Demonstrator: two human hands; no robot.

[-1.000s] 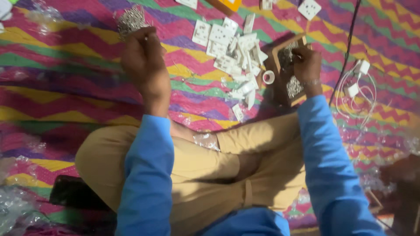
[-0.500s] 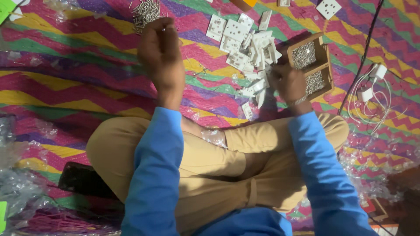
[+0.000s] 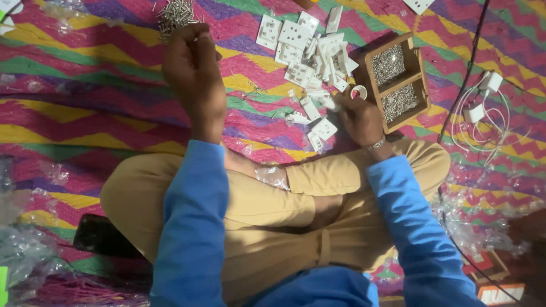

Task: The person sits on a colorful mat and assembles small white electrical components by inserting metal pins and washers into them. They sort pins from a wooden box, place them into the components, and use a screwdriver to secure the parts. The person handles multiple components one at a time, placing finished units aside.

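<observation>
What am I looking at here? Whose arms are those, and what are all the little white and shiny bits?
The camera sits on a person's head and looks down, so you see their own crossed legs and blue sleeves. They sit on a bright zigzag mat. The left hand is raised near a pile of small metal screws; whether it pinches one is unclear. The right hand touches a heap of white plastic switch plates. Beside it stands a wooden box with two compartments of shiny metal bits. White cables lie further right.

Bare mat (image 3: 102, 96) open at left – white plates (image 3: 307, 54), wooden box (image 3: 398, 79), cable (image 3: 483, 108) crowd the right
</observation>
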